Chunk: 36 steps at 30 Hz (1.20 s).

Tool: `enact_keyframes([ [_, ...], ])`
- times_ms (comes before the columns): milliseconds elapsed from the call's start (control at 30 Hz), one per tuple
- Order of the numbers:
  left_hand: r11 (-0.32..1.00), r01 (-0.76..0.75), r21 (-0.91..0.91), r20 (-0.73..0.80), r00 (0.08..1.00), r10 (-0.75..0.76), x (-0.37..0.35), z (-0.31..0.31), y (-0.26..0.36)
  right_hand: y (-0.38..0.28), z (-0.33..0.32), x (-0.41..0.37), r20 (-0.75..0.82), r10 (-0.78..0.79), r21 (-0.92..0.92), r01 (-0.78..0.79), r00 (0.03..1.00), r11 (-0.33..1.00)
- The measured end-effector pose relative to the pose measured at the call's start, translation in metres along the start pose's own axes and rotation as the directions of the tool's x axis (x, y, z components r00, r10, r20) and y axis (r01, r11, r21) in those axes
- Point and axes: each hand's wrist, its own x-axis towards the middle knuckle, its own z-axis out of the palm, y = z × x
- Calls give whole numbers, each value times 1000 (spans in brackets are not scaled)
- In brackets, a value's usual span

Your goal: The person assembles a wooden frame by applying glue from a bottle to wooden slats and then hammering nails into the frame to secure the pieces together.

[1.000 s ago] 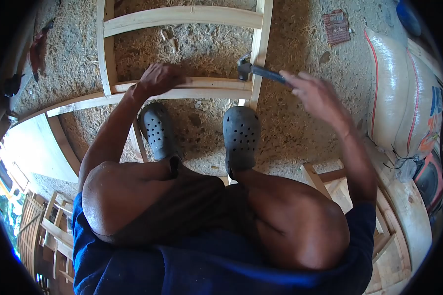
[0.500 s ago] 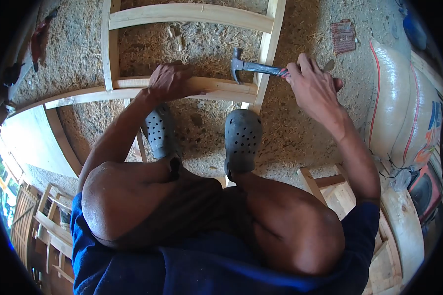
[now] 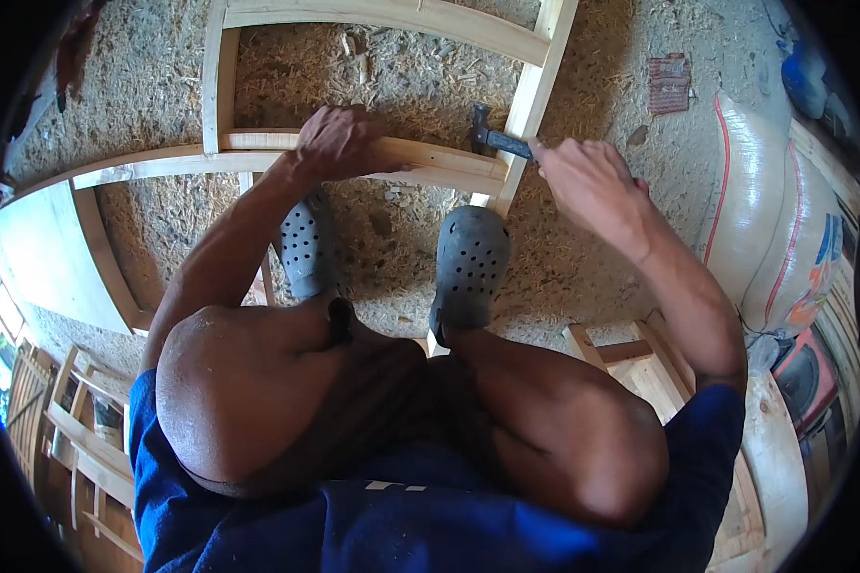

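Note:
A light wooden frame (image 3: 538,88) lies over the shavings-covered floor in front of me, with curved crosspieces between its side rails. My left hand (image 3: 342,141) wraps over the near crosspiece (image 3: 440,164), fingers closed on it left of its middle. In my right hand (image 3: 592,183) is a claw hammer (image 3: 500,140), gripped by its handle just right of the frame's right rail. The hammer's head overlaps the right end of the near crosspiece in this view. Most of the handle is hidden inside my fist.
My feet in grey perforated clogs (image 3: 472,256) are just below the crosspiece. A stuffed white sack (image 3: 750,205) stands at the right, near a flat reddish-brown piece (image 3: 669,83) on the floor. A pale curved panel (image 3: 53,263) is at the left; more wooden frames (image 3: 91,439) stand lower left.
The hammer and my right hand have shifted, the hand going slightly left and down and the head now nearer the right rail. My left hand stays on the crosspiece. The camera view has tilted slightly.

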Motion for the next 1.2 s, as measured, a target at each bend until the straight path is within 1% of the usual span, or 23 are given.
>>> enact_keyframes([
  [67,999,-10,-42,-30,1000,9,-8,11,-6,6,-5,10,76,-43,-10,44,996,999],
  [133,996,34,79,170,984,-47,0,0,1,17,-2,26,128,-55,-46,61,990,997],
  [167,996,36,80,167,985,-49,4,-4,1,22,1,31,170,-65,-77,79,983,994],
  [233,982,176,-64,402,905,-136,8,-9,1,16,-6,28,219,-72,-102,96,973,990],
  [300,976,199,-84,410,900,-148,9,-12,6,13,-9,14,97,-90,-51,95,991,994],
  [333,968,237,-88,410,894,-182,11,-13,4,6,-11,8,117,-11,45,6,993,999],
  [400,971,217,-100,418,895,-156,24,-28,9,-10,20,-12,-15,-17,-193,13,1000,981],
  [433,974,193,-120,443,888,-121,26,-32,12,-17,33,-23,-4,-16,-193,15,1000,981],
  [467,992,13,-124,137,991,4,-1,-3,0,-22,37,-31,-59,14,-142,-22,998,990],
  [500,992,17,-123,130,992,-1,5,-8,1,-21,41,-33,-114,43,-91,-53,993,994],
  [567,986,91,-138,339,940,-40,20,-28,10,-12,52,-34,-73,89,-15,-90,993,996],
  [700,990,59,-128,311,950,-16,19,-26,12,7,66,-26,-264,199,36,-197,944,980],
  [767,991,101,-85,345,936,-66,21,-28,13,18,44,-36,-368,195,392,-39,909,919],
  [800,991,101,-88,348,935,-64,21,-29,14,20,33,-41,-365,197,395,-40,910,918],
  [867,993,73,-95,326,944,-39,21,-29,13,22,9,-51,15,298,789,-194,954,583],
  [900,993,79,-92,327,944,-45,21,-29,12,23,5,-52,212,263,887,-298,941,354],
  [933,993,79,-87,316,948,-48,21,-28,13,25,8,-50,214,257,887,-297,943,354],
  [1000,993,81,-85,310,949,-51,19,-27,13,36,16,-46,128,265,814,-254,956,523],
  [1033,995,55,-81,302,953,-29,18,-27,13,41,16,-45,132,264,815,-256,956,520],
  [1100,997,27,-71,289,957,-5,20,-26,11,50,7,-41,308,17,817,-274,951,507],
  [1133,997,41,-68,291,957,-19,20,-26,11,46,-9,-39,398,85,780,-385,914,494],
  [1167,996,58,-72,296,955,-34,18,-25,14,47,-2,-39,403,83,778,-389,911,493],
  [1200,995,62,-74,296,955,-37,18,-25,15,48,6,-37,293,108,828,-308,950,468],
])
